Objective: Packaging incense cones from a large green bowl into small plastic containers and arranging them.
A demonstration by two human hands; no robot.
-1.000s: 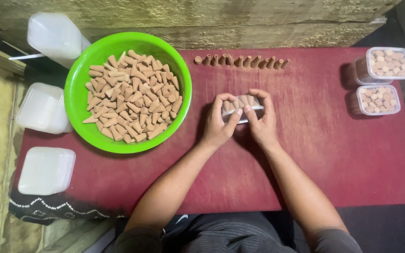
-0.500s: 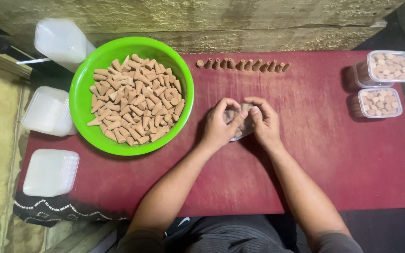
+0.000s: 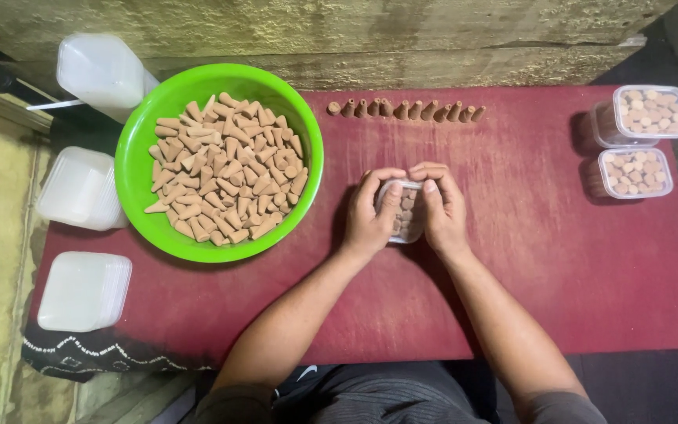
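My left hand (image 3: pixel 370 213) and my right hand (image 3: pixel 441 208) cup a small clear plastic box (image 3: pixel 406 210) from both sides on the dark red mat (image 3: pixel 559 259). The box holds several tan cone-shaped pieces, their round bases showing between my fingers. A bright green bowl (image 3: pixel 136 165) heaped with loose tan cones (image 3: pixel 225 169) stands just left of my left hand. Along the far edge of the mat lies a row of cones (image 3: pixel 406 109) set side by side.
Two filled clear boxes (image 3: pixel 642 115) (image 3: pixel 635 173) stand at the right end of the mat. Stacks of white plastic lids or boxes (image 3: pixel 84 290) (image 3: pixel 82 188) lie off the mat's left edge, with a white container (image 3: pixel 102 71) behind them. A rough wall runs along the back.
Both hands have closed in around the small box; a second ago a row of cones showed across its top, now only their bases show between the fingers. The camera view shifted slightly.
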